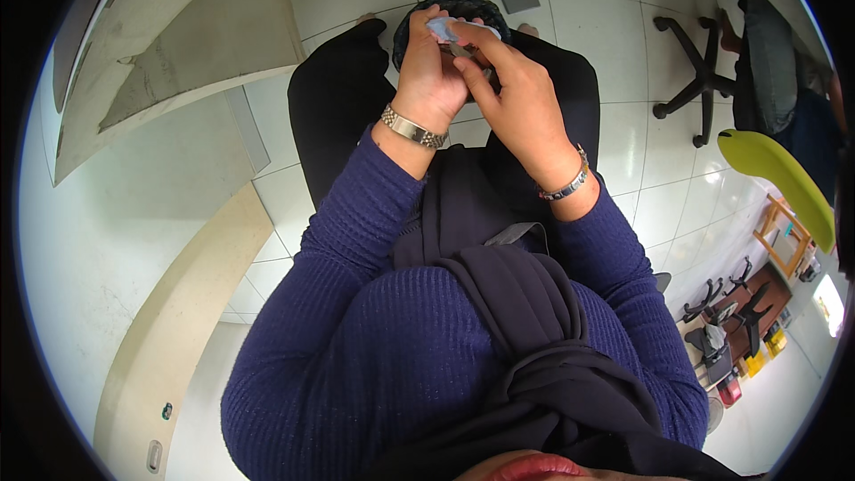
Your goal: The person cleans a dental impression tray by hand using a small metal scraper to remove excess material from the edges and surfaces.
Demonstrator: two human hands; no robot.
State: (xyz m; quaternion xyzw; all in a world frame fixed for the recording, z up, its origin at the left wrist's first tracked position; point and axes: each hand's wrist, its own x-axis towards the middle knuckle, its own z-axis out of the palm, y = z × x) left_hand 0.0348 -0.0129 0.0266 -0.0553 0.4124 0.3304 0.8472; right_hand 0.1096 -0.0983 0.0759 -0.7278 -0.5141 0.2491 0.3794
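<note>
Between my two hands is a pale-blue crumpled piece of thin material, cloth or paper [441,28]. My left hand [431,77], with a metal watch band at the wrist, holds it from the left, palm up. My right hand [524,83] has its fingers on the right side of the same piece, with its thumb close to the left palm. Another small thing under the fingers is mostly hidden, and I cannot tell what it is. Directly below the hands, between my knees, stands a bin lined with a black plastic bag [461,1]; its inside is largely covered by the hands.
A grey box [521,1] with a cable lies on the tiled floor ahead. To the right are a wheeled chair base [701,77], a seated person's leg [768,67] and a yellow-green curved part [778,174]. Pale furniture panels [200,80] flank my left side.
</note>
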